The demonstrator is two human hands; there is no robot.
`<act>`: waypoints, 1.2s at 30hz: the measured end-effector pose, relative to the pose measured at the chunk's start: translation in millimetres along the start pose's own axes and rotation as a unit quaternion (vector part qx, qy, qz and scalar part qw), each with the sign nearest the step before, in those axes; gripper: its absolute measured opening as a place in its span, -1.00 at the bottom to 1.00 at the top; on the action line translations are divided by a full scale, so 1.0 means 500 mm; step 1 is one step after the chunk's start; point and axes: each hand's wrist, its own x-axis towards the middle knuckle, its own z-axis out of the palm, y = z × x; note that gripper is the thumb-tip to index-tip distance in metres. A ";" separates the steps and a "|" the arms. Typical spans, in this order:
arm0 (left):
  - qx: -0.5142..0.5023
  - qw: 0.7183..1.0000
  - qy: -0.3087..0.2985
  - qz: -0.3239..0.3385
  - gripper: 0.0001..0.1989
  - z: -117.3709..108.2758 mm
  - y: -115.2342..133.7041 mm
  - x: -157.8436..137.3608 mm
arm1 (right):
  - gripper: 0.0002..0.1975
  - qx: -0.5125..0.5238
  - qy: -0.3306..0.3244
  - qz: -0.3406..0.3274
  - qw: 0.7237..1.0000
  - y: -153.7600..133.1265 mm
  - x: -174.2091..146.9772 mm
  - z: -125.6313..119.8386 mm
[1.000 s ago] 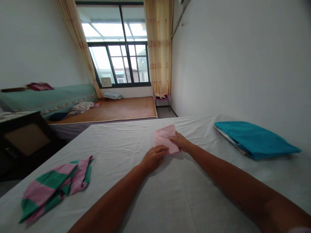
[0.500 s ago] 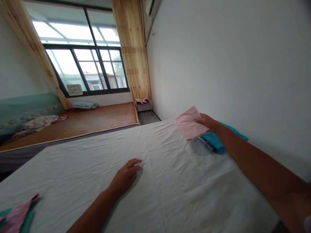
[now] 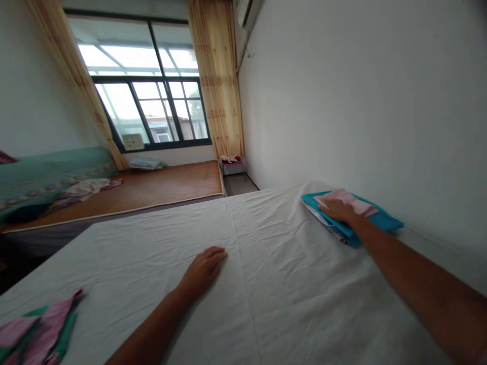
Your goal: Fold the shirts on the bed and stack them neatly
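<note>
My right hand (image 3: 337, 210) lies flat, fingers stretched out, on a folded pink cloth (image 3: 355, 202). Beneath that cloth is a folded blue cloth (image 3: 384, 221), which rests on other folded pieces whose edges show at the front; what they are I cannot make out. This stack sits by the wall on a white sheet (image 3: 274, 284). My left hand (image 3: 205, 263) rests on the sheet near its middle, holding nothing, its fingers loosely bent and slightly apart. Pink and green cloths (image 3: 49, 324) lie at the lower left, partly cut off by the frame.
A white wall (image 3: 342, 101) runs along the right side. Beyond the sheet stands a low bed with a brown mat (image 3: 178, 180), with a folded light cloth (image 3: 146, 163) on it. A small stool (image 3: 231, 161) is in the far corner below a yellow curtain (image 3: 218, 91).
My right hand has set the pink cloth down on the blue one and now lies flat on it. My left hand stays on the sheet. The view has shifted slightly left.
</note>
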 end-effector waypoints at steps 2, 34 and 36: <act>0.029 0.999 -0.006 -0.039 -0.60 0.002 0.000 -0.003 | -0.45 -0.039 -0.008 -0.013 0.999 -0.015 -0.017 0.045; 0.226 0.792 -0.057 -0.565 -0.73 -0.426 -0.075 -0.468 | -0.54 0.119 -0.063 -0.427 0.894 -0.388 -0.260 0.211; 0.196 0.807 -0.030 -0.556 -0.77 -0.416 -0.070 -0.424 | -0.56 0.147 -0.070 -0.412 0.897 -0.392 -0.259 0.207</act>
